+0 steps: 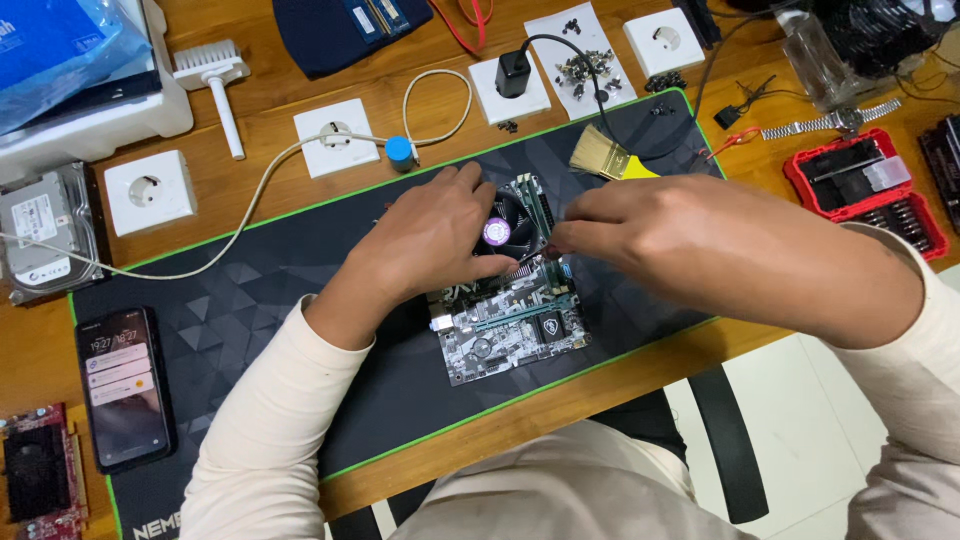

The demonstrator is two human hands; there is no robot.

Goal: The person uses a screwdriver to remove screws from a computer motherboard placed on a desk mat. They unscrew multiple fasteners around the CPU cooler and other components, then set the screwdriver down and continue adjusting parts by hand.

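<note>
A computer motherboard (pixel 510 325) lies on a dark desk mat with a green edge (pixel 250 290). A black cooler fan with a purple centre (pixel 497 231) sits on the board. My left hand (pixel 430 235) rests over the fan's left side, fingers curled on it. My right hand (pixel 650 235) comes in from the right, its fingertips pinched on a thin dark tool (pixel 535 256) at the fan's right edge. What the tool's tip touches is hidden.
A yellow-handled brush (pixel 603 156) lies behind the board. Wall sockets (pixel 150 190), loose screws (pixel 585 70), a white cable (pixel 260 185), a hard drive (pixel 40 230), a phone (pixel 125 385), a red bit case (pixel 865 185), a white brush (pixel 215 80) and a graphics card (pixel 40 475) surround the mat.
</note>
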